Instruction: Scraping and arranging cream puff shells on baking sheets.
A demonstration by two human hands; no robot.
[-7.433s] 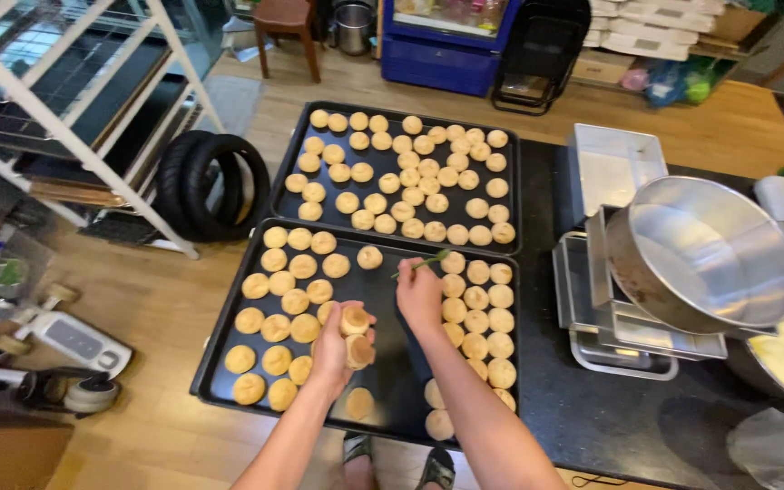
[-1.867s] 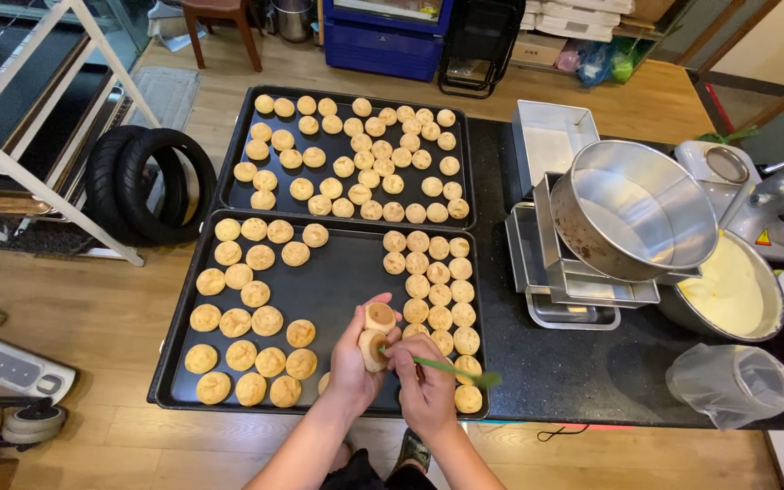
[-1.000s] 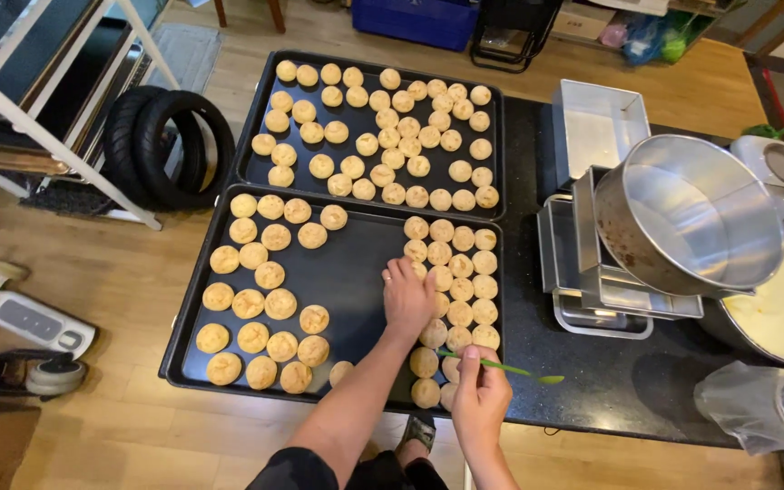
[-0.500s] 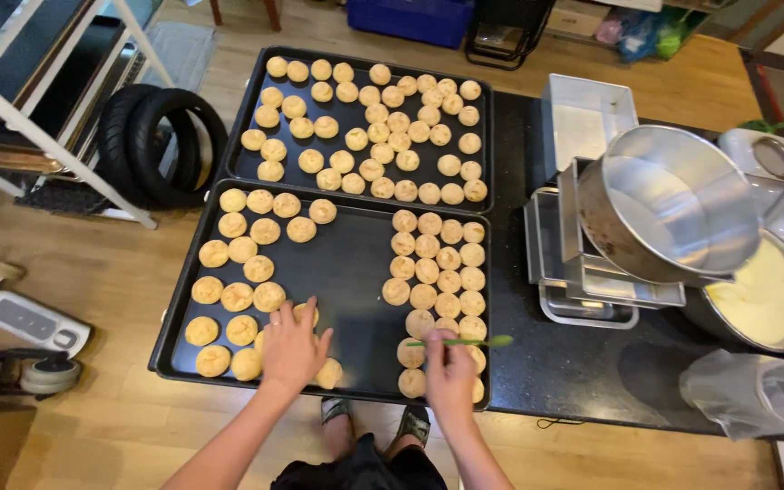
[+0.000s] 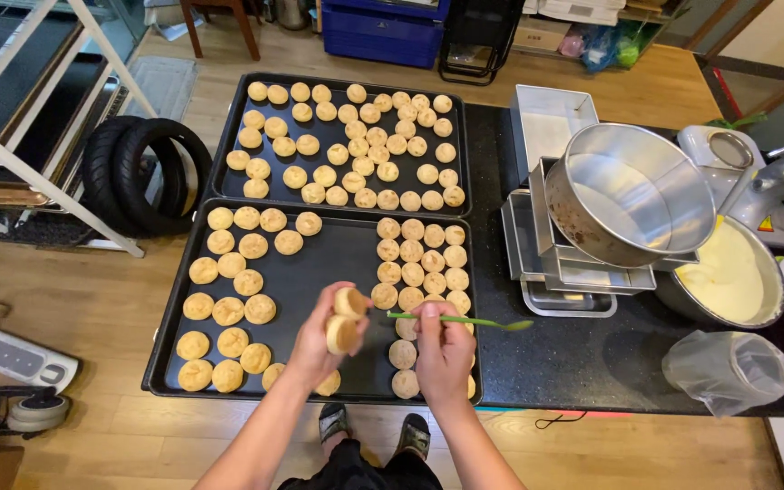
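Observation:
My left hand (image 5: 315,343) holds two round golden pastry shells (image 5: 345,319) above the near black baking tray (image 5: 319,263). My right hand (image 5: 444,349) is closed on a thin green-handled spoon (image 5: 465,320), whose tip points right over the black counter. Both hands hover over the tray's front edge, close together. Several pastry rounds lie on the tray in a left group (image 5: 229,290) and a right group (image 5: 417,263), with a bare strip between them.
A second black tray (image 5: 220,172) full of pastry rounds lies behind. To the right stand stacked metal pans (image 5: 537,245), a large tilted steel bowl (image 5: 632,191), a bowl of yellow cream (image 5: 728,277) and a plastic-lined container (image 5: 728,367). Tyres (image 5: 133,172) lie left on the floor.
My left hand has lifted off the tray with two pastry shells. My right hand has risen with the green spoon and come closer to the left.

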